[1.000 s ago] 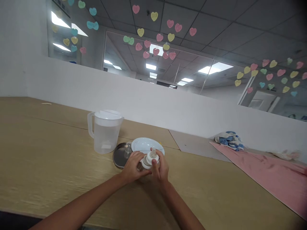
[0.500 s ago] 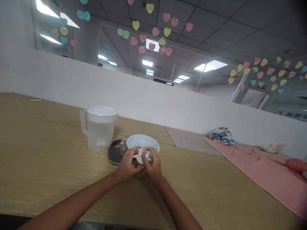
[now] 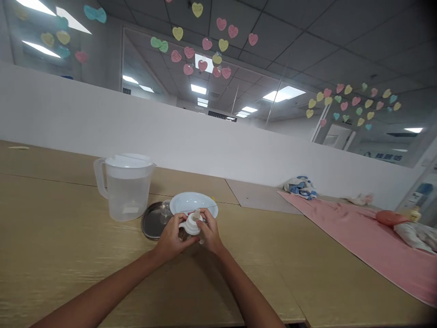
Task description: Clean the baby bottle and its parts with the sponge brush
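Between both hands, over the near side of the table (image 3: pixel 259 246), a feeding bottle (image 3: pixel 193 225) is held roughly upright. Fingers of the left hand (image 3: pixel 171 239) are closed around its left side, next to a white side handle (image 3: pixel 182 225). Fingers of the right hand (image 3: pixel 210 233) grip the white collar from the right, with the thumb pressed near the base of the clear teat (image 3: pixel 196 214). Both hands partly cover the lower body; contact between its base and the table cannot be determined.

Directly behind the hands lies a shallow white dish (image 3: pixel 191 198). To its left is a dark metal tray (image 3: pixel 149 222), carrying a clear dome-shaped cap (image 3: pixel 166 208). Further left stands a translucent pitcher (image 3: pixel 128 193) with a white lid, its handle facing left. Well apart on the right, a pink cloth (image 3: pixel 341 223) covers part of the surface; a blue-and-white cloth (image 3: pixel 301 187) is bunched at its far end, near the white wall (image 3: pixel 205 139). Heart-shaped notes (image 3: pixel 221 24) are located above the wall.
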Available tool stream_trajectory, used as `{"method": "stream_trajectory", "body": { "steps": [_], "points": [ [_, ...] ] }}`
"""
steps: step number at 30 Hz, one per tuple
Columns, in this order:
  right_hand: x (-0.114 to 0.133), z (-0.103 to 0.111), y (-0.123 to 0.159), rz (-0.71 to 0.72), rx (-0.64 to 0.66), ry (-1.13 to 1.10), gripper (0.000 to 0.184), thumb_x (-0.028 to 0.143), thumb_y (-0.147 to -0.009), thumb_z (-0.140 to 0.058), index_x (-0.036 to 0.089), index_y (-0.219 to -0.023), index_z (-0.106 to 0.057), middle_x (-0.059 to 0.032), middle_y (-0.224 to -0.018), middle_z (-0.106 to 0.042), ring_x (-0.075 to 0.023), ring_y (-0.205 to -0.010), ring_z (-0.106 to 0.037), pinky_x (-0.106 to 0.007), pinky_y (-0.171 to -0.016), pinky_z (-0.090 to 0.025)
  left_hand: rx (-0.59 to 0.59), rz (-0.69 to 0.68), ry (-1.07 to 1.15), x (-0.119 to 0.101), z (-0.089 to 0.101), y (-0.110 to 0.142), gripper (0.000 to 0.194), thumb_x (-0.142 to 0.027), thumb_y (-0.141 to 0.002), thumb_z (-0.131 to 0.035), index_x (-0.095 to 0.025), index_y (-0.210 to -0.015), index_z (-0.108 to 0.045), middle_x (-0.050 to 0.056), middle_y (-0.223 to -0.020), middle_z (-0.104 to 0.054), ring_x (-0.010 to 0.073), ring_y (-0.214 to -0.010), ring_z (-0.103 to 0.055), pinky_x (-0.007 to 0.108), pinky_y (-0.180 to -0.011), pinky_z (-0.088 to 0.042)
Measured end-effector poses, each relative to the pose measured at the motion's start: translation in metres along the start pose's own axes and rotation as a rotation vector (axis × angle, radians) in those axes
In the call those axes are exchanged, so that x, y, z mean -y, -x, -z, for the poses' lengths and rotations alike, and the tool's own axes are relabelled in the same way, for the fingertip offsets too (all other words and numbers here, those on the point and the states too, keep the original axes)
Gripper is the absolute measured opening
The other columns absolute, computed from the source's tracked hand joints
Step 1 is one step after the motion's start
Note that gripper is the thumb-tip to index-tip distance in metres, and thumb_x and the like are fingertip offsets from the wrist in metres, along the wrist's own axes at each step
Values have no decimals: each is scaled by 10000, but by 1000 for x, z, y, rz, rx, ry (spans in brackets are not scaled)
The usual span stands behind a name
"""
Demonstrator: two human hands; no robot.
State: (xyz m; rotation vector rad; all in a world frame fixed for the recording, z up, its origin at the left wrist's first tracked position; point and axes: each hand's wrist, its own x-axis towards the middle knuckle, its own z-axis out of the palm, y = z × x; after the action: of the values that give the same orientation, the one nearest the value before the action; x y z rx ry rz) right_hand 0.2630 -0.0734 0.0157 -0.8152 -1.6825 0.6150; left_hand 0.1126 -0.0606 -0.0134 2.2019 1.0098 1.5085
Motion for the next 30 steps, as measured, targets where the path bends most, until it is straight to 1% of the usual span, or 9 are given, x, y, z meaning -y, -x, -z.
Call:
{"method": "stream_trajectory", "body": {
  "steps": [3,6,9,12,17,21,24,26,30],
  "points": [
    [-4,1,-2,21,2,17,278,321,-816,-428,191,-993,-599,-44,-1018,-632,-187,-978,-562,-314,-879,-420,24,-13,27,-1,0,0,542,-400,-658,-679,-180,-1094,-444,110,-1083,-596,256,-982,-584,401,-828,-473],
    [-7,1,-5,40,23,42,303,298,-828,-388,191,-989,-622,-51,-1020,-623,-191,-1000,-545,-320,-896,-407,39,-19,61,1,0,0,616,-391,-659,-688,-186,-1173,-418,124,-1170,-561,258,-1046,-563,411,-879,-458],
    [-9,1,-4,59,38,46,281,323,-841,-391,188,-984,-591,-43,-975,-617,-177,-934,-557,-298,-838,-432,27,2,67,3,-1,1,596,-405,-655,-692,-184,-1137,-418,121,-1125,-575,259,-1022,-575,411,-851,-470],
    [-7,2,0,97,-19,133,258,379,-831,-446,188,-972,-547,-24,-900,-595,-154,-827,-551,-268,-756,-437,3,29,35,3,-2,2,545,-431,-648,-689,-178,-1051,-424,99,-1021,-601,251,-939,-601,401,-794,-486],
    [0,8,6,325,-169,381,222,349,-820,-443,167,-882,-554,-55,-835,-569,-178,-801,-525,-317,-726,-410,-20,12,12,0,0,1,480,-440,-652,-685,-171,-980,-460,81,-949,-620,231,-870,-611,366,-746,-497],
    [4,11,9,474,-258,552,163,295,-792,-442,177,-767,-551,-32,-681,-518,-174,-679,-489,-326,-653,-381,3,-53,-10,-3,2,-2,478,-451,-672,-672,-183,-1038,-523,90,-1004,-622,244,-932,-595,378,-804,-487],
    [5,11,10,582,-262,615,128,257,-767,-456,182,-772,-559,-27,-655,-500,-172,-646,-473,-325,-624,-366,35,-78,-31,-5,4,-3,490,-456,-712,-638,-193,-1108,-519,110,-1063,-611,266,-1004,-569,413,-862,-466],
    [5,11,11,638,-256,633,130,240,-752,-469,181,-807,-570,-40,-690,-514,-179,-660,-480,-334,-624,-373,23,-56,-18,-5,4,-3,531,-456,-716,-631,-193,-1152,-483,122,-1107,-593,267,-1024,-564,418,-871,-466],
    [5,9,13,637,-231,642,158,242,-741,-474,187,-844,-580,-71,-782,-541,-197,-715,-515,-358,-640,-410,16,3,33,-3,2,-1,548,-442,-694,-650,-193,-1133,-438,107,-1070,-602,244,-975,-592,401,-834,-488]
  ]
}}
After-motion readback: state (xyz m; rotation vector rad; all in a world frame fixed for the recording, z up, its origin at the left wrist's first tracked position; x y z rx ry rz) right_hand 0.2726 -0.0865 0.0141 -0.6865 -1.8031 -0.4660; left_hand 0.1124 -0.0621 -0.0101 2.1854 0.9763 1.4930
